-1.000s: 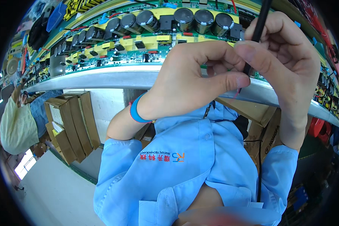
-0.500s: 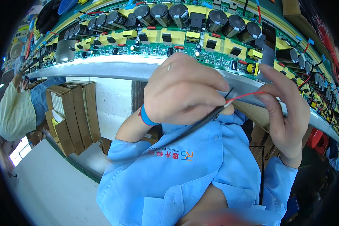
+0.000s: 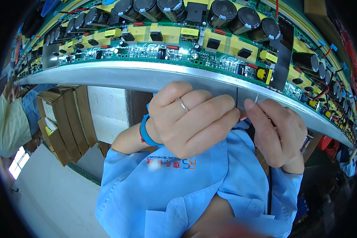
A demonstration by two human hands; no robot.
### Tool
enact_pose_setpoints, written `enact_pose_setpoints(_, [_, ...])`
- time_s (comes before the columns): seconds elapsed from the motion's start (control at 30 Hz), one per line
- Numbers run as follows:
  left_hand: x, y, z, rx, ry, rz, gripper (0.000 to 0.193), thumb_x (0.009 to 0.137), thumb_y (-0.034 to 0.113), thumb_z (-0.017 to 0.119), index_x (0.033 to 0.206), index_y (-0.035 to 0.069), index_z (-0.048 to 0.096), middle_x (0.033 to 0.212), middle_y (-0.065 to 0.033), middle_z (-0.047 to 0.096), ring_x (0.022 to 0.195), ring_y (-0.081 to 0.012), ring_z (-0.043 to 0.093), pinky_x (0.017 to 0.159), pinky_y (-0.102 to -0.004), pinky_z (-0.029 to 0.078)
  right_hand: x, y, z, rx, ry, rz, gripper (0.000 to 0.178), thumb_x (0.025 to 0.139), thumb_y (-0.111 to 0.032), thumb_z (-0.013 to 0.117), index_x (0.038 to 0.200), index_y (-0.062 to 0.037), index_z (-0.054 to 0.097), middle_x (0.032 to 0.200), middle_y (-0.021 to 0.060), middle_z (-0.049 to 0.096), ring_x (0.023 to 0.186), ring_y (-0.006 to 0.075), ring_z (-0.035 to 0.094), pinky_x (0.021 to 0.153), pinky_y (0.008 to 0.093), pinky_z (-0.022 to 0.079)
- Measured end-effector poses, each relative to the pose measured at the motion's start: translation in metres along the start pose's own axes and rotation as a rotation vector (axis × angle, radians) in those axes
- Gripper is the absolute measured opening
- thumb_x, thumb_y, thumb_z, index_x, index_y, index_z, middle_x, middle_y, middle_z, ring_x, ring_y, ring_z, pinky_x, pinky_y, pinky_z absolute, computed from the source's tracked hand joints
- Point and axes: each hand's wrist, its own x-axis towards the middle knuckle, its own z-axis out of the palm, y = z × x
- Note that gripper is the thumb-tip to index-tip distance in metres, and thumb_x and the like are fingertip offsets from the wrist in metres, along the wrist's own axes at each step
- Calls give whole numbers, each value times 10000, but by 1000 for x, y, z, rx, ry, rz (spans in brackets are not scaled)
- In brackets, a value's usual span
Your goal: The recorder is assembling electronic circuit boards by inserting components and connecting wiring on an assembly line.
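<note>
My left hand (image 3: 198, 123), with a ring and a blue wristband, is closed in a pinch around a cable. The red wire (image 3: 243, 118) of that cable shows just beyond its fingertips, and a thin black wire (image 3: 237, 96) points up beside them. Close on its right, my right hand (image 3: 279, 133) is closed, thumb against forefinger. A thin pale wire end (image 3: 256, 98) sticks up from that pinch. Most of the cable is hidden behind my hands. Both hands are just in front of the metal rail (image 3: 146, 75), below the green circuit boards (image 3: 146, 51).
The boards carry several black cylindrical capacitors (image 3: 222, 14) and yellow parts (image 3: 269, 56). Cardboard boxes (image 3: 63, 115) stand at the left beside a pale surface (image 3: 51, 190). A person in a light yellow top (image 3: 12, 123) is at the far left. Red items (image 3: 325, 144) lie at the right.
My right hand has moved left toward my left hand, and its spread fingers have closed in a pinch. The black cable sheath, plainly visible before, is now hidden. The boards appear shifted left.
</note>
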Motion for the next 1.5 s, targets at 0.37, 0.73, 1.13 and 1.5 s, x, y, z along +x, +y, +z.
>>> enact_pose_setpoints(0.37, [3, -11, 20, 72, -150, -77, 277, 665, 155, 690, 906, 21, 701, 936, -109, 726, 563, -87, 548, 550, -225, 331, -2, 21, 18, -69, -47, -11, 209, 754, -27, 689, 959, -8, 725, 899, 105, 667, 549, 98, 544, 434, 207, 365])
enact_pose_setpoints(0.73, [9, -11, 20, 72, -192, -75, 239, 712, 160, 702, 899, 12, 692, 906, -116, 725, 557, -90, 557, 534, -234, 334, -8, 25, 26, -14, 0, 25, 170, 754, -34, 692, 921, -2, 698, 885, 138, 683, 500, 102, 536, 389, 208, 356])
enact_pose_setpoints(1.13, [10, -16, 23, 47, -79, -185, 246, 695, 212, 704, 872, 43, 725, 780, -67, 694, 530, -101, 542, 528, -245, 322, -3, 27, 26, 18, -90, 166, 189, 720, 15, 706, 908, 1, 687, 904, 155, 704, 584, 184, 639, 452, 240, 473])
enact_pose_setpoints(1.5, [-2, 4, 9, -292, -151, -294, 314, 825, 351, 694, 923, 55, 726, 702, -9, 643, 451, -79, 406, 489, -246, 249, 4, 19, 16, 139, -261, 294, 332, 699, 219, 599, 988, 60, 627, 949, 223, 682, 803, 285, 698, 663, 329, 583])
